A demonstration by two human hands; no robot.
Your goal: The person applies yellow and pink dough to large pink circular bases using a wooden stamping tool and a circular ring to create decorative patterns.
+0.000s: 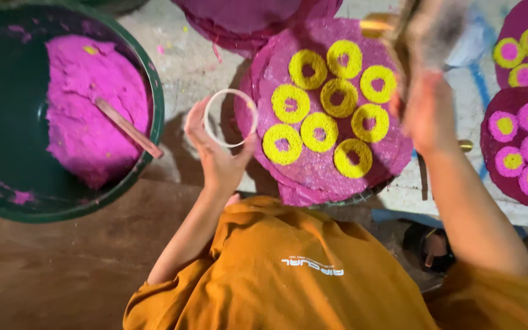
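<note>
Two hands at work: left hand pinching a clear ring beside the pink disc of yellow rings, right hand blurred, grip unclear, above its right edge.

Green basin of pink powder with wooden stick at left, flower-patterned discs at right edge, orange cloth bottom centre

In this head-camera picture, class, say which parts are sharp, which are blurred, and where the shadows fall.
Head view: the right hand and the pale thing it grips are smeared by motion blur; the left hand, pinching a clear ring, is fairly sharp, as are the yellow rings on the pink disc; shadow falls beneath the left hand and inside the green basin.
</note>
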